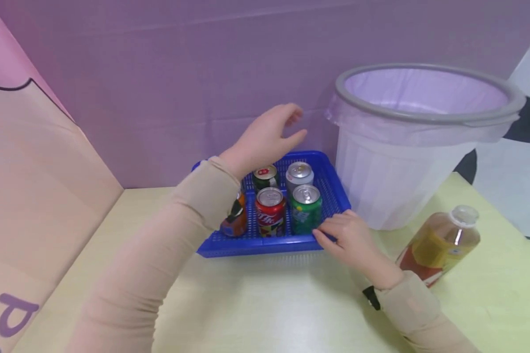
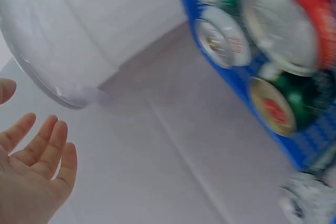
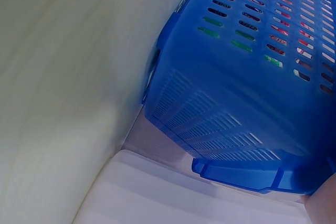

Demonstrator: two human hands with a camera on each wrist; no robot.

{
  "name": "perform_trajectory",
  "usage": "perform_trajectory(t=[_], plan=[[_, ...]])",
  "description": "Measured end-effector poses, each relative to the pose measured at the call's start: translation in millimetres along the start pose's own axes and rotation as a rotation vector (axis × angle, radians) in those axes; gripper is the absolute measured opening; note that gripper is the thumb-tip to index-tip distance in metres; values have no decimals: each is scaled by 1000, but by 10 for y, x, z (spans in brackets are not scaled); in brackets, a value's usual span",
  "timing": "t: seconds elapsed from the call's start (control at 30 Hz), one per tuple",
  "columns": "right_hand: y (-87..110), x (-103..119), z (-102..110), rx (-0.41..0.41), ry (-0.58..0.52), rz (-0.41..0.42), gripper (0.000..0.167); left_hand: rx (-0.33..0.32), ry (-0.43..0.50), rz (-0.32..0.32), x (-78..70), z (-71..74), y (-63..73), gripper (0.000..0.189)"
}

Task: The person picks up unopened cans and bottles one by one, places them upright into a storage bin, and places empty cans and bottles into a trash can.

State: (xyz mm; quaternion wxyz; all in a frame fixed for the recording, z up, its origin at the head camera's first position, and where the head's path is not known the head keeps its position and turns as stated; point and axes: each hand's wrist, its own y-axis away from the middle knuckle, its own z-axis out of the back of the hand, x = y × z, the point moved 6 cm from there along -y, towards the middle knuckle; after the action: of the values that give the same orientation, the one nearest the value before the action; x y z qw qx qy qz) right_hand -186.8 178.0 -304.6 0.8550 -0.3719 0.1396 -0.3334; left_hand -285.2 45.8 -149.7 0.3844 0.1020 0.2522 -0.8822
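A blue plastic basket (image 1: 327, 176) holds several drinks cans. Among them are a red cola can (image 1: 265, 220), a green soda can (image 1: 306, 215), a pale can (image 1: 299, 179) and a dark green can (image 1: 259, 182). An orange drink container (image 1: 235, 225) is partly hidden by my left sleeve. My left hand (image 1: 267, 137) is raised over the basket's back, fingers loosely bent and nothing in them; the left wrist view also shows this empty hand (image 2: 39, 166). At the near right corner, my right hand (image 1: 346, 238) grips the basket's rim, thumb in front.
A large white bin (image 1: 380, 176) with a grey rim and clear liner stands right of the basket. A capped plastic bottle (image 1: 439, 245) of amber drink stands at the right, beside my right forearm. A purple backdrop (image 1: 159, 98) rises behind the table (image 1: 247, 309).
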Motion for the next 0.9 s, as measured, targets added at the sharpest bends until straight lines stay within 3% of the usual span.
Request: perform_trajectory(t=[0.17, 0.3, 0.6, 0.9], plan=[[-5, 0, 8, 5, 7, 1, 37, 0, -70, -133, -294, -10, -247, 49], [-13, 14, 10, 8, 11, 3, 37, 35, -124, -211, -423, -73, -366, 54], [-27, 43, 37, -15, -10, 7, 44, 126, -116, -131, -462, -202, -503, 49], [-17, 45, 86, -20, -20, 7, 52, 99, -12, -95, -588, -300, -653, 46]])
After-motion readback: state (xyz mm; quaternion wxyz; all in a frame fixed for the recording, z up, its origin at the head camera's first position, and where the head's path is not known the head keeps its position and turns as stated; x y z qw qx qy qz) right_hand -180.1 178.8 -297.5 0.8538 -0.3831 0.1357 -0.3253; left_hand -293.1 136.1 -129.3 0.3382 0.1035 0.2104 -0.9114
